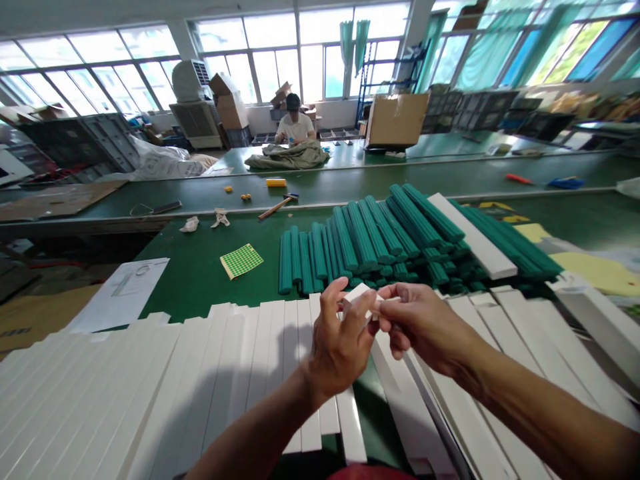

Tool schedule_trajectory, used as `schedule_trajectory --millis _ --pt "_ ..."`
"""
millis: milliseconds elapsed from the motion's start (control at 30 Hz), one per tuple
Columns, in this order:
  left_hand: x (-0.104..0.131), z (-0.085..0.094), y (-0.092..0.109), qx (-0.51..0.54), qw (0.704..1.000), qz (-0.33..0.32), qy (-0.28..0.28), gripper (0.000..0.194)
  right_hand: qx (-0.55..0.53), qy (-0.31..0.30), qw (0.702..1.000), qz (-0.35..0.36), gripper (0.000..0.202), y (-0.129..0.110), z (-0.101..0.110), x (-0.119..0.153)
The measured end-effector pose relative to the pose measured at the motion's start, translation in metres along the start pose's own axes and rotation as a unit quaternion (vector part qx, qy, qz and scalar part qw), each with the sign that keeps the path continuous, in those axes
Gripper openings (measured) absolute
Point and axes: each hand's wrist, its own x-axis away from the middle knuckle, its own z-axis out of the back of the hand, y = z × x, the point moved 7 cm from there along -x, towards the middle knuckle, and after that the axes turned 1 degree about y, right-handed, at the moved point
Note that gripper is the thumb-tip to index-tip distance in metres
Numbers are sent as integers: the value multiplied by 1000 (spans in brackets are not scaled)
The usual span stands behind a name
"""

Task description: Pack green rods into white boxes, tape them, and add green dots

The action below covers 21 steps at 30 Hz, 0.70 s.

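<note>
Both my hands meet at the end of a narrow white box (359, 292) in the middle of the view. My left hand (343, 337) wraps its fingers round the box. At the box's end, my right hand (413, 320) pinches with thumb and forefinger, its fingertips touching the white flap. Long white boxes (215, 373) lie side by side below and left of my hands, and more white boxes (525, 333) lie to the right. Just behind my hands is a pile of ribbed green rods (360, 233), with one white box (475, 240) lying on top.
A green sticker sheet (241, 261) and a printed paper (125, 287) lie on the green table (185, 267). Farther back are a hammer (276, 207), a yellow roll (275, 183), a red-handled tool (519, 179) and a large carton (397, 121). A person (295, 127) sits opposite behind folded cloth.
</note>
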Motion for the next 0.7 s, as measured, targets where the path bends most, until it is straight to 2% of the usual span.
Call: schedule_trajectory --millis 133,200,333,400,467,567,633,700 --pt "2 -5 -7 82 993 48 -66 45 -4 7 998 56 46 17 0 1" --pt "4 -2 -8 120 987 66 -78 48 14 44 993 104 47 30 3 0" --pt "9 6 -9 178 978 70 -80 53 128 160 959 197 43 52 16 -5" --pt "15 4 -11 192 975 77 -79 54 198 161 940 227 39 60 17 -11" --pt "24 -3 -15 184 975 105 -60 56 253 137 926 245 33 69 14 -15" --pt "31 -16 -26 134 974 180 25 66 311 106 896 298 29 77 4 -11" --pt "29 -19 -38 105 959 250 86 63 313 65 885 338 40 84 -5 -5" --pt "20 -14 -54 107 937 310 120 56 294 23 890 348 47 99 -6 -2"
